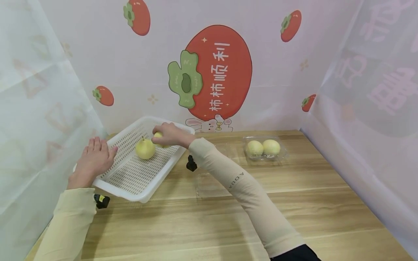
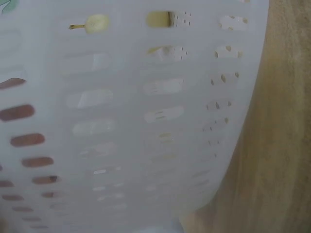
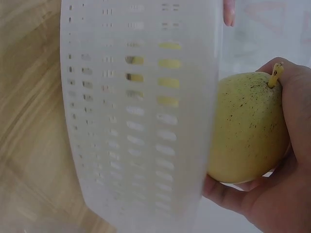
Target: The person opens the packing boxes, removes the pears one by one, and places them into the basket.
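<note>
Head: the left hand (image 1: 94, 159), fingers straight, is at the left rim of the basket (image 1: 163, 176); the right hand (image 1: 171, 134) holds a pear (image 1: 158, 135) over its right side, a second pear (image 1: 145, 149) inside. Left wrist: basket wall. Right wrist: held pear beside basket rim.

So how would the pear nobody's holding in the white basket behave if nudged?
The pear would probably roll, being nearly round. It likely wouldn't go far, since the basket has raised walls. Its plump, full shape suggests it may feel fairly solid.
</note>
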Action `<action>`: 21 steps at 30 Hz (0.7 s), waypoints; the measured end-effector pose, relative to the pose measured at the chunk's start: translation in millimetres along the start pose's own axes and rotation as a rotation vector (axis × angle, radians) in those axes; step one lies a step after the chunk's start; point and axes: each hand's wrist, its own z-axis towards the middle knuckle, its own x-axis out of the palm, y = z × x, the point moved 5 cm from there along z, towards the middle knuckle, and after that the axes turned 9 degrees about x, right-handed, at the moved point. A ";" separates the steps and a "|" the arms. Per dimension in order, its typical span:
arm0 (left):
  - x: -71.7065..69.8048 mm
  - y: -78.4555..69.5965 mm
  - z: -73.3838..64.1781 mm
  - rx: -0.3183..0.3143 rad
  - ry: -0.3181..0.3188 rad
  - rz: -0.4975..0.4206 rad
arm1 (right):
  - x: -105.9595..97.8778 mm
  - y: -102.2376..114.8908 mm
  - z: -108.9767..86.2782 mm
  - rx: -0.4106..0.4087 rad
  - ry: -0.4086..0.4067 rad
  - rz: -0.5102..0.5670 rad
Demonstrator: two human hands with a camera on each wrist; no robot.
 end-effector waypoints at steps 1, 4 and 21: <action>-0.4 -0.1 0.1 0.002 -0.001 0.005 | 1.8 1.3 0.2 0.001 0.005 0.004; -1.5 -0.6 -0.2 0.012 -0.011 0.016 | 7.0 4.2 1.5 0.008 0.013 0.002; 0.9 1.1 -0.4 0.008 -0.016 0.009 | 41.7 -6.6 10.4 0.251 0.035 -0.061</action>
